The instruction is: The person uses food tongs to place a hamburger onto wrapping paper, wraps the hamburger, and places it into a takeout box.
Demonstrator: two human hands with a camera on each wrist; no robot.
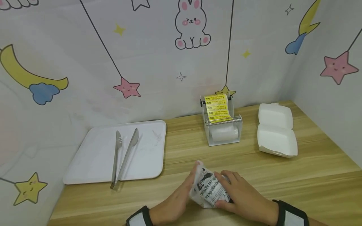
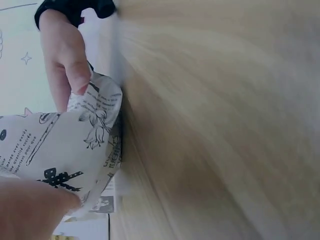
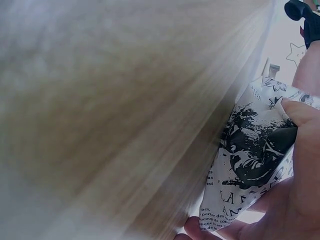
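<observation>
A packet wrapped in newsprint-patterned paper is between the two hands, low over the front of the table; its contents are hidden. Along its left side lies the left hand, fingers straight and pressing on the paper. The right hand grips the packet from the right, fingers over the top and thumb at the near side. In the right wrist view, the right thumb lies on the printed paper, with fingertips under its lower edge. The left wrist view shows the paper folded into a slanting end.
A white tray at the left bears metal tongs, their joined end over its front edge. Behind the hands stands a label dispenser with a yellow roll. An open white foam box sits at the right. A printed curtain backs the table.
</observation>
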